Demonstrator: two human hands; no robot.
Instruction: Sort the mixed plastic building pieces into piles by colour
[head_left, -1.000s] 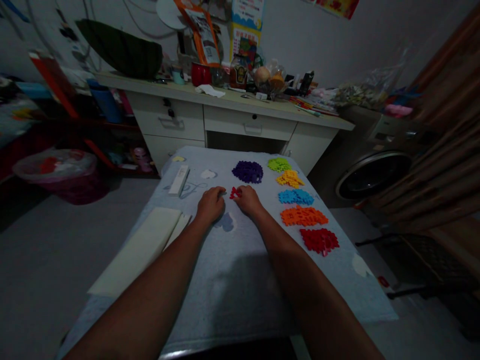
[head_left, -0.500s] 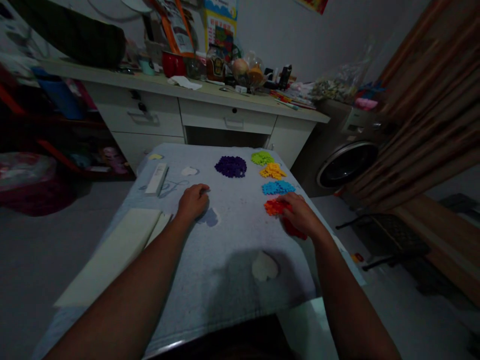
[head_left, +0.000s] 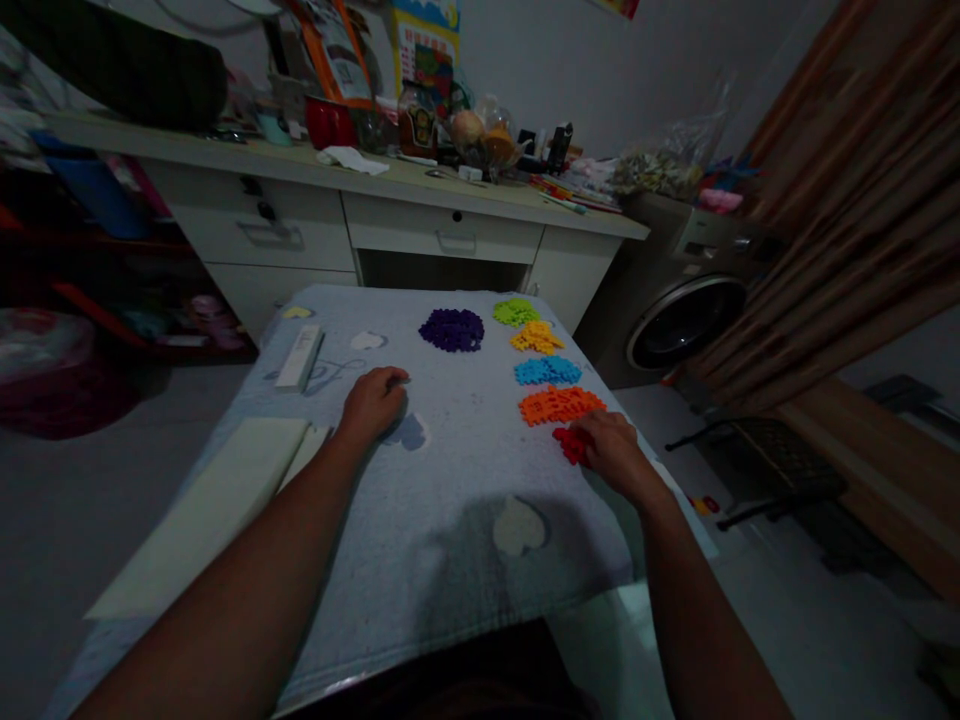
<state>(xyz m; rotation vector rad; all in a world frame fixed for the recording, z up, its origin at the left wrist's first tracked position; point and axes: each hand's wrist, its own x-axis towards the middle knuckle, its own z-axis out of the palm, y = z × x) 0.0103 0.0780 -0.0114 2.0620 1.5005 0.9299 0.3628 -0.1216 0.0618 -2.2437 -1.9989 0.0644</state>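
Note:
My left hand [head_left: 373,405] rests on the patterned cloth, its fingers curled and drawn together; what they hold, if anything, is too small to make out. At the right side of the table my right hand [head_left: 611,450] has its bent fingers on a pile of small red plastic pieces [head_left: 571,446], partly hiding it. Just beyond lies a heap of orange pieces [head_left: 559,404]. Blue pieces [head_left: 547,370], yellow pieces [head_left: 536,337] and lime green pieces [head_left: 515,312] line up farther back. A dark purple heap [head_left: 452,330] sits near the far middle.
A long white box [head_left: 300,358] and pale flat boards [head_left: 210,520] lie along the left side of the cloth-covered table [head_left: 450,560]. A white desk [head_left: 442,236] crowded with jars and bags stands behind. At the right are a washing machine [head_left: 686,300] and a low stool [head_left: 772,460].
My right hand has moved from the orange heap toward me onto the red pieces, uncovering the orange ones. The left hand has stayed nearly in place; the whole view has shifted slightly.

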